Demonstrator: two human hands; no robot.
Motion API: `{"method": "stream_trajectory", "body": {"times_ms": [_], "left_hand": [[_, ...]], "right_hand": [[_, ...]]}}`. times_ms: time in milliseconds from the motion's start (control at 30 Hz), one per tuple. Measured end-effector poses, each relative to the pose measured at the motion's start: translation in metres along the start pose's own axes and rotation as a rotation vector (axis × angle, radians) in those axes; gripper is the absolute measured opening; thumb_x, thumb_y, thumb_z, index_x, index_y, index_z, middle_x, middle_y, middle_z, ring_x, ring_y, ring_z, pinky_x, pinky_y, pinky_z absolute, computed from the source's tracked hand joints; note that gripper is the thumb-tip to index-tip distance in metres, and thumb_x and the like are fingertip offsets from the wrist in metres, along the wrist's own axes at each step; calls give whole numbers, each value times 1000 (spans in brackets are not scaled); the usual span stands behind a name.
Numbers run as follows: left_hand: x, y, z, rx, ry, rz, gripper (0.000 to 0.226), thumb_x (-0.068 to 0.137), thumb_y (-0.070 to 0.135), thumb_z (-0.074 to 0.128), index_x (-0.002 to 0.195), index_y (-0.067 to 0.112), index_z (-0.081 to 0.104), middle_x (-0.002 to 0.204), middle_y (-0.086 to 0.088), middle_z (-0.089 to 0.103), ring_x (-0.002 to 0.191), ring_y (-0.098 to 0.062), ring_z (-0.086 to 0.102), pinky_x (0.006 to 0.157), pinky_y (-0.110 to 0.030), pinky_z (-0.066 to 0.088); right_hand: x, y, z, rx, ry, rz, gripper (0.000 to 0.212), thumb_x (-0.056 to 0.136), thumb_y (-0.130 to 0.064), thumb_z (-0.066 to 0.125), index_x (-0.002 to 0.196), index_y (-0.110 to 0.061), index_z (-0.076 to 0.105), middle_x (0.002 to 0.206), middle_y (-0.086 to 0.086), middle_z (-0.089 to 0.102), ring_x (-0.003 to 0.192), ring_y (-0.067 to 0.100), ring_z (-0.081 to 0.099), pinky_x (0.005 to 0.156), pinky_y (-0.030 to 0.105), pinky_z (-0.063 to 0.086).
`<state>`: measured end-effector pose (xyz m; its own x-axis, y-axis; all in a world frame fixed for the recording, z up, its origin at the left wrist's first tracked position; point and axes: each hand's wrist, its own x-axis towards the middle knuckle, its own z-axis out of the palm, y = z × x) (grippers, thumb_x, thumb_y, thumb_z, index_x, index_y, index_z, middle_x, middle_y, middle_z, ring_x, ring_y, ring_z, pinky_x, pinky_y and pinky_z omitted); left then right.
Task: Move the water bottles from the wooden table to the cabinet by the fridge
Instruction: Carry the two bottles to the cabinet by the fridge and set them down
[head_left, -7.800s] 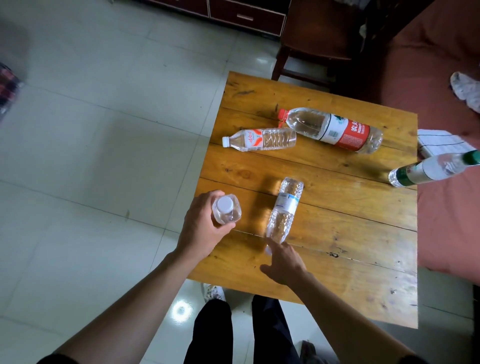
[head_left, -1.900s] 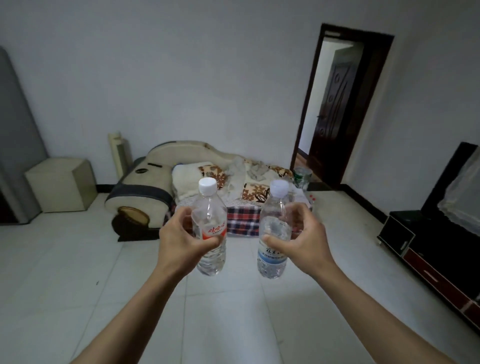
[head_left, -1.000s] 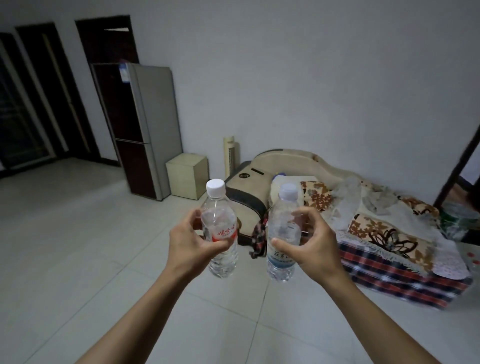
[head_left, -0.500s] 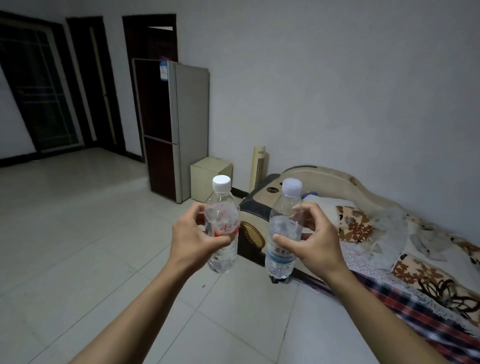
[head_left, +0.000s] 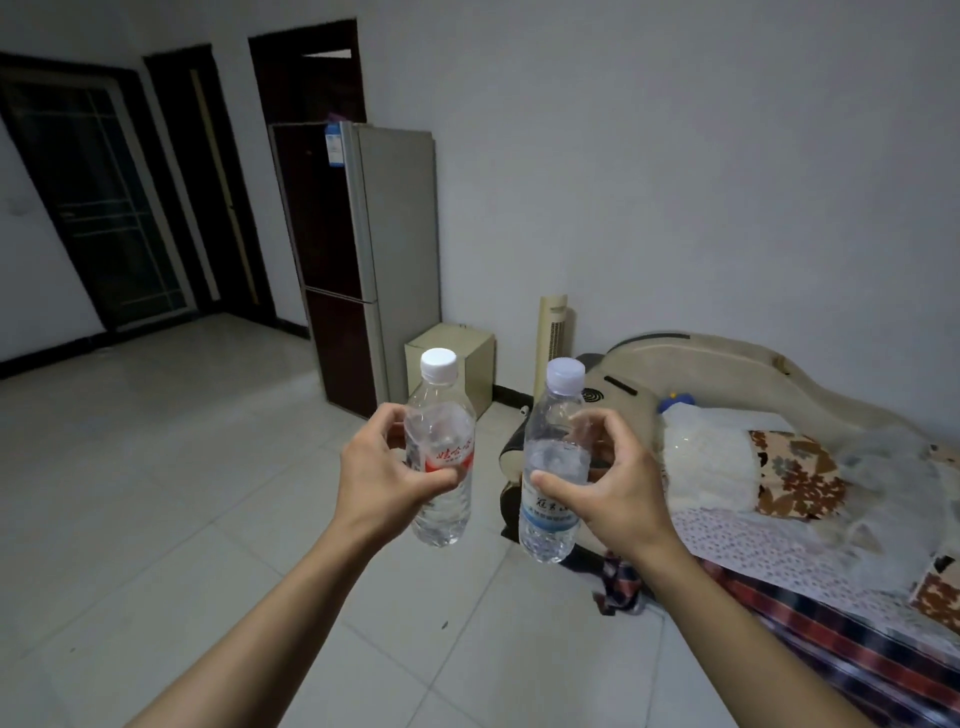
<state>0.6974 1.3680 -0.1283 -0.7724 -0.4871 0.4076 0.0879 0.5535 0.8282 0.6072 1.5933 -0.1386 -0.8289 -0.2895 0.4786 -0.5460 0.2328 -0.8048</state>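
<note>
While I hold both arms out in front of me, bare to the elbow, each hand carries 1 clear plastic bottle upright at chest height, well apart from any surface. My left hand (head_left: 387, 480) wraps the red-labelled bottle (head_left: 441, 452) at its waist, thumb pressed across the red band and fingers curled behind; its ribbed, slightly crumpled wall is see-through and it wears a ridged white cap. My right hand (head_left: 615, 480) grips the blue-labelled bottle (head_left: 553, 467) the same way, thumb across the front and curled fingers showing through the plastic from behind; this 1 has a smoother shoulder, a pale cap and a blue strip near its base. The 2 bottles stand side by side, near each other but not touching. Beyond them, a tall fridge (head_left: 358, 260) with dark glossy doors and a matte grey side stands against the white wall, and a small boxy cream cabinet (head_left: 475, 358) sits just beside it on the glossy tiled floor (head_left: 156, 493). A slim cream tower fan (head_left: 553, 332) rises next to a padded beige sofa (head_left: 727, 374) draped with patterned cloths.
</note>
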Motion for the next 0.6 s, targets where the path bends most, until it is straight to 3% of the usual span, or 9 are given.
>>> {"method": "stream_trajectory", "body": {"times_ms": [167, 400, 600], "left_hand": [[85, -19, 27, 15, 2, -21, 58, 53, 27, 94, 100, 26, 61, 98, 13, 69, 94, -4, 65, 80, -37, 61], [182, -61, 35, -15, 36, -42, 58, 54, 34, 94, 101, 27, 60, 99, 14, 68, 94, -5, 65, 79, -37, 62], [261, -119, 38, -68, 38, -67, 56, 54, 27, 95, 98, 27, 60, 97, 13, 69, 92, -4, 66, 79, -37, 62]], "right_hand": [[92, 33, 24, 15, -37, 2, 62, 62, -29, 92, 111, -31, 54, 107, -10, 65, 97, 6, 66, 76, 21, 59], [190, 65, 64, -20, -66, -3, 64, 61, -28, 92, 115, -26, 57, 108, -11, 64, 98, 0, 62, 73, 7, 51], [259, 90, 128, -55, -89, 16, 68, 59, -31, 92, 117, -29, 57, 107, -13, 66, 97, 0, 64, 76, 15, 55]]}}
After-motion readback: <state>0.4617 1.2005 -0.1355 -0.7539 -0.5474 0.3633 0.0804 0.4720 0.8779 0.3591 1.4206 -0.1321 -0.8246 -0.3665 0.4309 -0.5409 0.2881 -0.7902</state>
